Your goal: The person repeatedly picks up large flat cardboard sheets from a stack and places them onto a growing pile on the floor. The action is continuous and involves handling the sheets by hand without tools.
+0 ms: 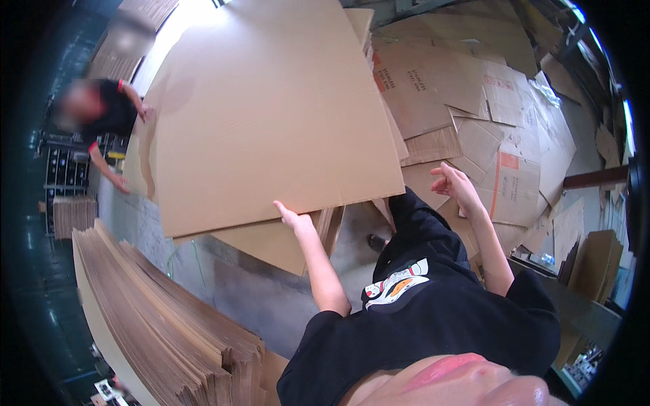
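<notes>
A large, plain brown cardboard sheet [271, 122] is tilted in front of me and fills much of the upper middle. My left hand [295, 216] grips its near edge, thumb on top and the other fingers hidden beneath. Off the sheet's right corner, my right hand [456, 185] is in the air with its fingers apart and loosely bent, holding nothing. Below the sheet, more cardboard [264, 242] shows under its near edge. Behind my right hand lies a wide heap of flattened cardboard boxes [433, 88], some with red and black print.
At the lower left stands a tall stack of cardboard sheets [162, 304]. Beyond the large sheet's left side, another person [108, 111] in a dark shirt reaches toward cardboard. A reddish beam [596, 177] and upright cardboard pieces [596, 267] are on the right.
</notes>
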### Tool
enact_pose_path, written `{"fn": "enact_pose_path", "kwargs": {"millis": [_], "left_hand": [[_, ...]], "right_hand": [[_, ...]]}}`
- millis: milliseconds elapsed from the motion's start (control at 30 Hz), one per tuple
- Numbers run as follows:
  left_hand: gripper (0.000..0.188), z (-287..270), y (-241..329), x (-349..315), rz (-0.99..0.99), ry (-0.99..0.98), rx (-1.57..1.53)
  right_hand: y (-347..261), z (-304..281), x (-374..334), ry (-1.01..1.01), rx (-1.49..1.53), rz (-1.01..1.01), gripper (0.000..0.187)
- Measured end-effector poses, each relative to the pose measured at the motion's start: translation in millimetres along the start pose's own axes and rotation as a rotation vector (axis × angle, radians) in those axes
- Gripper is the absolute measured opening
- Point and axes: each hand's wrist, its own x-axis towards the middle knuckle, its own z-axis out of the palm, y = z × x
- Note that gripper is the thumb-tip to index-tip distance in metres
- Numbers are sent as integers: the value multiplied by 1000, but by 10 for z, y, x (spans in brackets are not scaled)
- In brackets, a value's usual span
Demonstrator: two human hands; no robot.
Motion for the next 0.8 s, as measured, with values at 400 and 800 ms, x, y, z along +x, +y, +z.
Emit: {"fn": "enact_pose_path", "kwargs": {"millis": [400, 800], "left_hand": [[62, 146, -28, -65, -66, -27, -8], [90, -267, -375, -1137, -139, 342, 264]], "right_hand": [[45, 10, 1878, 163, -72, 32, 60], [-531, -775, 2858, -845, -393, 138, 75]]}}
